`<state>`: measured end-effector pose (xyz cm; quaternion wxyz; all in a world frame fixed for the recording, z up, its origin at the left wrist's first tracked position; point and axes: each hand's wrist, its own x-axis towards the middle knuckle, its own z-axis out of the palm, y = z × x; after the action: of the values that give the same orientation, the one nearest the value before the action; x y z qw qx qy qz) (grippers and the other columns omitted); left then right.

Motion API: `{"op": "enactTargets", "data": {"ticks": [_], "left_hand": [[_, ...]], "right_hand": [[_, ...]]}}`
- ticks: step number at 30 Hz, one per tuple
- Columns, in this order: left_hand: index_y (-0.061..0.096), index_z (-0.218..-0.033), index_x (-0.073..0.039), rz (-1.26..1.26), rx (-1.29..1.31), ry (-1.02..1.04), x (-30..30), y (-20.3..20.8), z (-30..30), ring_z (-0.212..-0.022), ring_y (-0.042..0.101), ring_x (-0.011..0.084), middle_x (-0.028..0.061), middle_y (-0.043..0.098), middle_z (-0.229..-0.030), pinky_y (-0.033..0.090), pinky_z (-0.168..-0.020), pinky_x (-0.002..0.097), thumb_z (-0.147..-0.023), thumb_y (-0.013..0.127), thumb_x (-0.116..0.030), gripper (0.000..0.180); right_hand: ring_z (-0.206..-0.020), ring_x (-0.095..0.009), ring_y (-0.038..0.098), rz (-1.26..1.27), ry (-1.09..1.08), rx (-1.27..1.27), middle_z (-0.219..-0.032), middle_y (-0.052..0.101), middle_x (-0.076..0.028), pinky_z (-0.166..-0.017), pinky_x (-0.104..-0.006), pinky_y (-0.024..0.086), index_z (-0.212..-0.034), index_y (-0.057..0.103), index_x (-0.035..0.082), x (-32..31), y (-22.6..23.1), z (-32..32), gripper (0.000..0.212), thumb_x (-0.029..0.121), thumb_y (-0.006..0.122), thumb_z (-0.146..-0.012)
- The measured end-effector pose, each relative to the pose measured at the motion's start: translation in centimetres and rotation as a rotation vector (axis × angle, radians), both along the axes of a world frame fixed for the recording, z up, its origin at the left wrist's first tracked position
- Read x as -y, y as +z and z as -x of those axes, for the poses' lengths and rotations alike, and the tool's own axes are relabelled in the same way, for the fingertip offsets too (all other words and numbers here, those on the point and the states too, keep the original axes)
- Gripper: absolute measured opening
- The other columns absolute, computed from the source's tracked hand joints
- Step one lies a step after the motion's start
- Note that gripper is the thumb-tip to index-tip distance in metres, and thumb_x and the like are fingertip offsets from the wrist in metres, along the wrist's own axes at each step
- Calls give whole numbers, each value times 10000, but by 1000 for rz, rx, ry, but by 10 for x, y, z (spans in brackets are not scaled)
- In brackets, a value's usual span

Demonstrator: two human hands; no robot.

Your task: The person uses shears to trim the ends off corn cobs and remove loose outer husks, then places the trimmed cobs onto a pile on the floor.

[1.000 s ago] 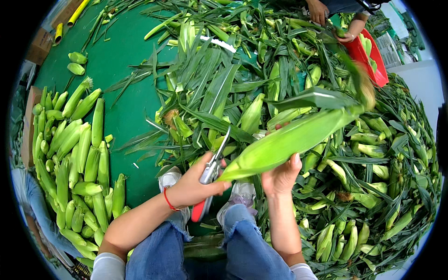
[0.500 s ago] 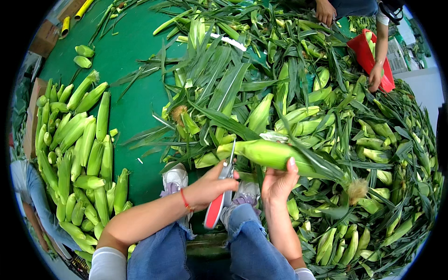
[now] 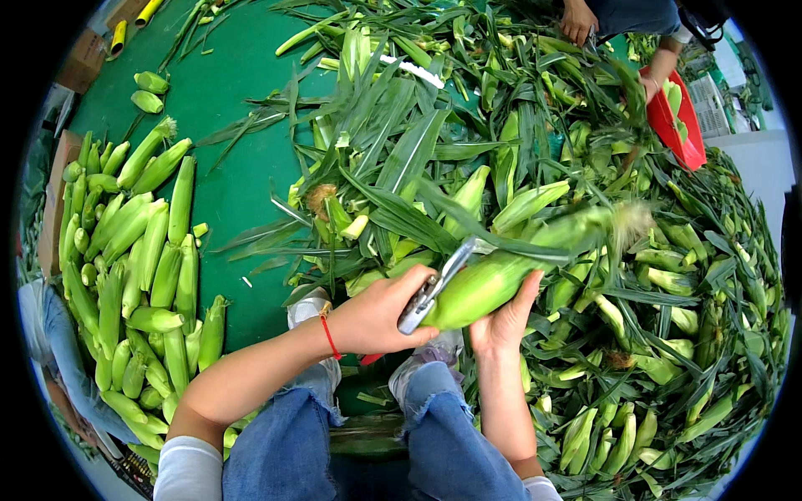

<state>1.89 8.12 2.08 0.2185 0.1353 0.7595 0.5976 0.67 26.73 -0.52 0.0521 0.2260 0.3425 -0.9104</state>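
My left hand (image 3: 380, 316) is closed around pruning shears (image 3: 436, 285), whose metal part lies against the thick stalk end of an ear of corn (image 3: 478, 290). Only a bit of the red handle shows below the hand. The ear is in its green husk, tilted up to the right, with blurred silk (image 3: 632, 219) at its far tip. My right hand (image 3: 504, 324) grips the ear from below, thumb up along its side. A long leaf (image 3: 501, 238) trails over the ear. A pale cut stub (image 3: 355, 227) lies on the leaves just beyond the shears.
Trimmed husked ears (image 3: 138, 230) are piled at left on the green floor (image 3: 242, 184). Untrimmed corn and leaves (image 3: 693, 334) heap up at right. At far right, another person's hand (image 3: 652, 85) is at a red basket (image 3: 678, 134); their other hand (image 3: 578, 22) is near the leaves.
The ear has swung so its silk end points up and right. The shears have turned and moved onto its stalk end, and the stalk there is shorter. The co-worker's hand has moved up.
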Motion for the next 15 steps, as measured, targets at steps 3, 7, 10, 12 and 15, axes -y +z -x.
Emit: {"op": "enactTargets", "data": {"ticks": [3, 7, 10, 12, 15], "left_hand": [[399, -1035, 1, -73, -20, -29, 3, -4, -5, -676, 579, 347, 185, 549, -777, 448, -601, 392, -703, 696, -221, 497], [441, -1051, -16, -33, 41, 23, -1, -6, -11, -603, 541, 186, 87, 536, -702, 439, -572, 298, -677, 686, -158, 469], [448, -1076, -29, 2, 243, 75, -4, 6, -13, -661, 533, 136, 47, 535, -761, 447, -626, 271, -670, 636, -95, 452], [445, -1123, -33, -299, 393, 183, -2, -4, -15, -737, 533, 126, 32, 534, -838, 443, -678, 261, -670, 617, -70, 486], [431, -1227, -58, -603, 612, 373, 12, -9, -15, -876, 524, 108, 26, 538, -1000, 437, -776, 263, -696, 541, 7, 546]], "right_hand": [[-908, -271, 585, 41, 95, -14, -1063, 568, -99, -844, -469, 480, -1209, 431, 76, 3, 3, 5, 587, 513, 540, -832], [-934, -246, 572, -15, 54, 51, -1068, 569, -97, -839, -401, 471, -1206, 450, 74, 1, -7, 4, 623, 548, 547, -813], [-987, -238, 544, 23, 10, 10, -1125, 546, -89, -862, -377, 449, -1189, 478, 79, 7, 3, 9, 628, 591, 477, -824], [-1093, -230, 491, 106, 48, -227, -1268, 471, -76, -905, -408, 422, -1248, 464, 131, -3, -12, 10, 606, 574, 431, -836], [-1207, -234, 419, 728, -14, -99, -1379, 373, -73, -958, -451, 386, -1313, 412, 185, -3, -6, 15, 584, 532, 440, -843]]}}
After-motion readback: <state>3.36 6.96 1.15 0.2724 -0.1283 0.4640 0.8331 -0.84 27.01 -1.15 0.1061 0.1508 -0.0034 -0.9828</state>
